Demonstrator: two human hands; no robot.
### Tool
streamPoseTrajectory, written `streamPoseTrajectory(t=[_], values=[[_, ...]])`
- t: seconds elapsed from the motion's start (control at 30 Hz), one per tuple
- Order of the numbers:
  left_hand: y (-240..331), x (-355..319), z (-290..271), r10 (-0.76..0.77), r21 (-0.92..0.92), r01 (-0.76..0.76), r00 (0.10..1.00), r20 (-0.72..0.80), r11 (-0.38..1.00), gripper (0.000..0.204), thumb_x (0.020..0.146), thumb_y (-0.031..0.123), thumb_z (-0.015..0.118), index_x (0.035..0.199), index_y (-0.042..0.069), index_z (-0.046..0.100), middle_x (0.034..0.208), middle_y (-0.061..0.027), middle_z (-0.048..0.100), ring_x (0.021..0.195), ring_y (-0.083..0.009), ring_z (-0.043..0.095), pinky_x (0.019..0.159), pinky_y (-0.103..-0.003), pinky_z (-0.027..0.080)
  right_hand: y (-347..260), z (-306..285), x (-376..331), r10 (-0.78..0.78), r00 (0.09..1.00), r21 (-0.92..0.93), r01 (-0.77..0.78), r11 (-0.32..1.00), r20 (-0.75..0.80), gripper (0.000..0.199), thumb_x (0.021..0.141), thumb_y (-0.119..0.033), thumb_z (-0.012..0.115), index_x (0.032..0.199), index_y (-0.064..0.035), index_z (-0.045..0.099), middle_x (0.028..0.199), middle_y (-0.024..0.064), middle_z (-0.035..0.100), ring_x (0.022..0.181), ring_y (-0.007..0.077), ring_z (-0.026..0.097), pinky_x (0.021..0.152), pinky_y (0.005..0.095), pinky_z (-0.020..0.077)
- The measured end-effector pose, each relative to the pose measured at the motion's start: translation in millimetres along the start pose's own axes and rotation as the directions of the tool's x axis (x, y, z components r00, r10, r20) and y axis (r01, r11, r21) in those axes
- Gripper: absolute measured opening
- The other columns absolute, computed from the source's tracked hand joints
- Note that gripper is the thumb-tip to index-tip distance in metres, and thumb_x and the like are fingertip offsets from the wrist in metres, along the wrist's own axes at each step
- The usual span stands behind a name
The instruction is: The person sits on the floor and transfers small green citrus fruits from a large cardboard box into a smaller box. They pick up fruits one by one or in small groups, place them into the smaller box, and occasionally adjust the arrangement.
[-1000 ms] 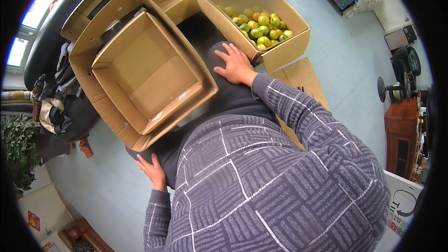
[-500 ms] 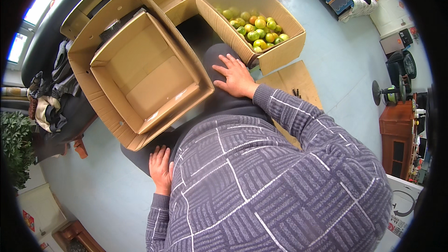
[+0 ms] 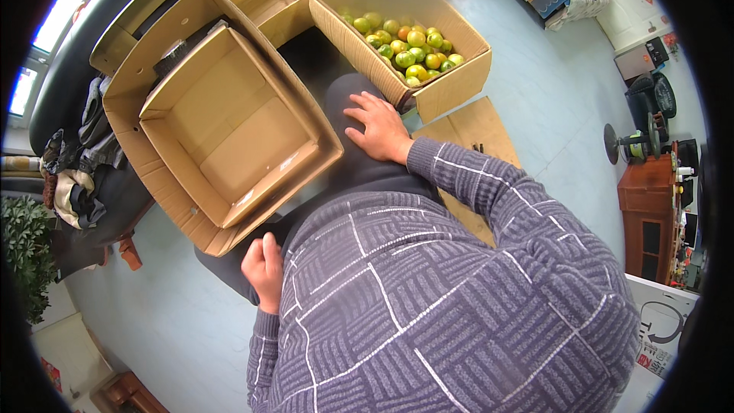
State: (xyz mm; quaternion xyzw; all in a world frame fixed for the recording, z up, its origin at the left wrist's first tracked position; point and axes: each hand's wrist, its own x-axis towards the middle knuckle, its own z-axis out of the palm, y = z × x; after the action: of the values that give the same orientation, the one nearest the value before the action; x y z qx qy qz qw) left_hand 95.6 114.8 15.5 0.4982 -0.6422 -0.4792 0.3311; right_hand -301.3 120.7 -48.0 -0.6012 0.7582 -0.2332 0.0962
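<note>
My right hand (image 3: 376, 128) rests flat on my right thigh, its fingers spread and nothing in it. Beside my left thigh, close to my waist, my left hand (image 3: 264, 266) is curled into a fist, and no object shows in it. In front of me to the left, a large cardboard box (image 3: 125, 126) has a smaller bare cardboard box (image 3: 229, 134) nested inside it. Beyond my right knee, an open carton (image 3: 455, 95) holds several green and orange tomatoes (image 3: 417, 57), its far part blurred.
Another open cardboard box (image 3: 264, 1) stands behind, beside the tomato carton. A flat piece of cardboard (image 3: 489, 126) lies on the floor to my right. Dark clothes (image 3: 95, 145) lie on a black sofa (image 3: 61, 69) at left, near a green plant (image 3: 27, 260). A fan (image 3: 634, 141) stands at far right.
My left hand has gone from fingers laid flat on my thigh to a curled fist. The right hand stays on the thigh. The whole view has shifted slightly; the boxes and tomatoes are otherwise unchanged.
</note>
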Motion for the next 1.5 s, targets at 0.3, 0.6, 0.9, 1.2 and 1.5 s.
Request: streamPoseTrajectory(t=[0.3,0.6,0.9,1.2,1.5], values=[[69.7,49.4,28.1,-0.142,-0.322,0.306,0.884,0.445,0.896,0.049,0.116,0.024,0.068,0.07,0.017,0.051,0.065,0.0109,0.044,0.057,-0.0026,0.036,0.051,-0.026,0.026,36.7,-71.4,44.8,0.061,0.818,0.245,0.099,0.964,-0.573,0.022,0.106,-0.025,0.075,0.097,-0.0057,0.081,0.085,0.0148,0.077,0.069,0.0255,0.071,0.065,0.0386,0.0546],[26.5,102.3,73.5,0.576,0.367,-0.526,0.817,-0.033,0.767,0.035,0.101,0.019,0.078,0.075,0.005,0.059,0.077,-0.0163,0.06,0.065,-0.0389,0.06,0.059,-0.05,0.047,225.9,-58.2,160.2,0.333,0.915,-0.092,-0.361,0.928,-0.229,0.058,0.103,-0.031,0.067,0.154,-0.005,0.064,0.146,0.027,0.068,0.14,0.0452,0.061,0.121,0.0546,0.0473],[23.5,97.5,75.4,0.483,0.271,-0.454,0.874,-0.048,0.849,0.029,0.1,0.022,0.08,0.08,0.006,0.066,0.08,-0.0135,0.065,0.069,-0.0379,0.066,0.06,-0.049,0.052,261.1,-55.9,160.7,0.493,0.848,-0.138,-0.521,0.842,-0.196,0.04,0.106,-0.025,0.062,0.139,-0.0038,0.073,0.138,0.0288,0.074,0.128,0.047,0.07,0.108,0.0542,0.0566],[33.3,97.1,70.0,0.582,0.387,-0.472,0.775,-0.247,0.792,0.059,0.09,0.022,0.09,0.141,0.003,0.067,0.157,-0.0241,0.056,0.104,-0.0353,0.078,0.086,-0.043,0.065,-45.6,-58.2,61.9,-0.08,0.929,0.62,0.304,0.723,-0.362,0.042,0.116,-0.017,0.064,0.153,0.0006,0.064,0.148,0.0184,0.07,0.137,0.0294,0.067,0.115,0.0424,0.0535],[13.9,105.2,48.8,0.644,0.434,-0.584,0.765,0.013,0.686,0.09,0.084,0.033,0.097,0.159,0.005,0.056,0.146,-0.0208,0.067,0.11,-0.0402,0.078,0.09,-0.046,0.067,-161.4,11.7,24.9,-0.288,0.954,0.689,0.266,0.674,-0.086,0.06,0.099,-0.018,0.082,0.152,0.0039,0.063,0.136,0.0249,0.074,0.116,0.0351,0.076,0.099,0.0413,0.0629]])
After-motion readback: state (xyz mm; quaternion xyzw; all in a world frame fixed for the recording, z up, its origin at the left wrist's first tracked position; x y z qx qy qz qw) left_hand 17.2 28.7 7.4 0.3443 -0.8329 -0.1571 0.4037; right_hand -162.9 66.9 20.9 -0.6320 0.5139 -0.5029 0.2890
